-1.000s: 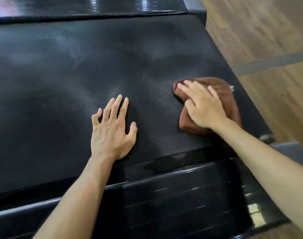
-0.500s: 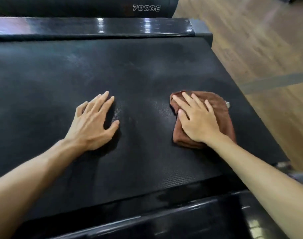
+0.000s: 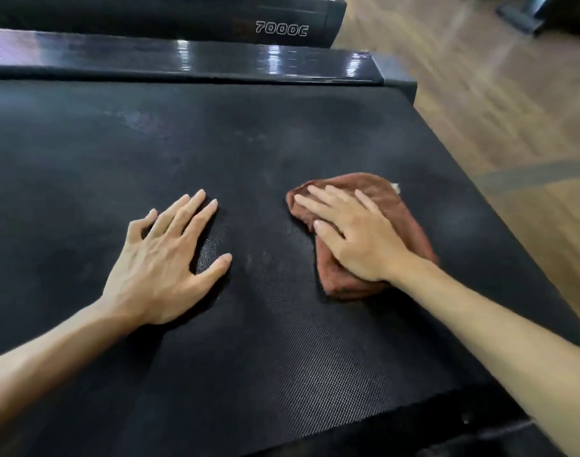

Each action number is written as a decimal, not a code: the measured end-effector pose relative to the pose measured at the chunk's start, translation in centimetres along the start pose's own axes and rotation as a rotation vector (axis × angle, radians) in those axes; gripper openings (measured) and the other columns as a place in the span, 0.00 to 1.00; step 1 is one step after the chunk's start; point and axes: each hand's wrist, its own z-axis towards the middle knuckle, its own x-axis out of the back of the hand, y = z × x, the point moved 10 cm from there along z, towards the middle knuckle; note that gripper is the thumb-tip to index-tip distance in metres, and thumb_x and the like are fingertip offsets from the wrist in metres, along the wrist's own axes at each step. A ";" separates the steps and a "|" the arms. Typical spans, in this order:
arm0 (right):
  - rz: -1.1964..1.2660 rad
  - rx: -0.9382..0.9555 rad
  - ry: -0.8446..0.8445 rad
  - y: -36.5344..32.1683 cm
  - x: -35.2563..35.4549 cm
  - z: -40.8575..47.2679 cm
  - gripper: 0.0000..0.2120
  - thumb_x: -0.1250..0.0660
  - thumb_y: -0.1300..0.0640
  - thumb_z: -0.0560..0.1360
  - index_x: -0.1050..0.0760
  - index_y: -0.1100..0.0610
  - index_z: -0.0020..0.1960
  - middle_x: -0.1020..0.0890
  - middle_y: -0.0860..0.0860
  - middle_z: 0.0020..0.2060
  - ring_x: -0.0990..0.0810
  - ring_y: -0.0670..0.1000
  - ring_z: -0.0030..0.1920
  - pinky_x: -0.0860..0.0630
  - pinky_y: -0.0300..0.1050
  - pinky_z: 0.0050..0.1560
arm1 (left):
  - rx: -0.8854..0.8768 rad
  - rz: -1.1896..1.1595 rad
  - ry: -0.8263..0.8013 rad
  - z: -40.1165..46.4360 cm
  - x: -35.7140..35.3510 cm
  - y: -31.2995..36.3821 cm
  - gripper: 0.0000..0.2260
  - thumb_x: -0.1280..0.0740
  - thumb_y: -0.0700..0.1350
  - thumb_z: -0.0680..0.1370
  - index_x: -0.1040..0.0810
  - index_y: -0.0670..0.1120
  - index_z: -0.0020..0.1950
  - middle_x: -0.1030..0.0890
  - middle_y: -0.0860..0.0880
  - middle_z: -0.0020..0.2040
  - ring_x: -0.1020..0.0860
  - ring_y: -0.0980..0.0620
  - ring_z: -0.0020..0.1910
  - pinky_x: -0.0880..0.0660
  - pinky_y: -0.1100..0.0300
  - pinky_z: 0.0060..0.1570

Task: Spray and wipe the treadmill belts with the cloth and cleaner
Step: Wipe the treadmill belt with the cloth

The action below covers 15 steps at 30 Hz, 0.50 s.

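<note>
One cloth (image 3: 385, 206) (brown, bunched) lies on the single treadmill belt (image 3: 249, 133) under the flat-fingered right hand (image 3: 357, 239), while the left hand (image 3: 163, 258), fingers spread, presses the belt farther left than a second ago.

One marking can be read here: "7000C", in pale outlined, slanted characters, printed on the black glossy housing (image 3: 216, 21) at the far end of the machine, beyond the shiny black side rail (image 3: 183, 61). It sits near the housing's right end, close to where the wood-look floor (image 3: 479, 94) begins. The characters are a little soft from blur, but the 4 digits and the final letter come through. The small white tag (image 3: 395, 187) peeking out at the far edge of the crumpled reddish-brown cloth (image 3: 381, 192) is too small to read.
</note>
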 end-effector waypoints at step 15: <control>-0.024 0.073 0.011 -4.4 -1.3 -0.3 0.26 0.52 0.42 0.83 0.43 0.35 0.81 0.43 0.37 0.82 0.49 0.42 0.82 0.58 0.54 0.81 | 0.008 -0.039 0.021 0.1 -0.2 -0.3 0.36 0.56 0.63 0.79 0.52 0.50 0.85 0.54 0.57 0.84 0.57 0.62 0.81 0.55 0.53 0.79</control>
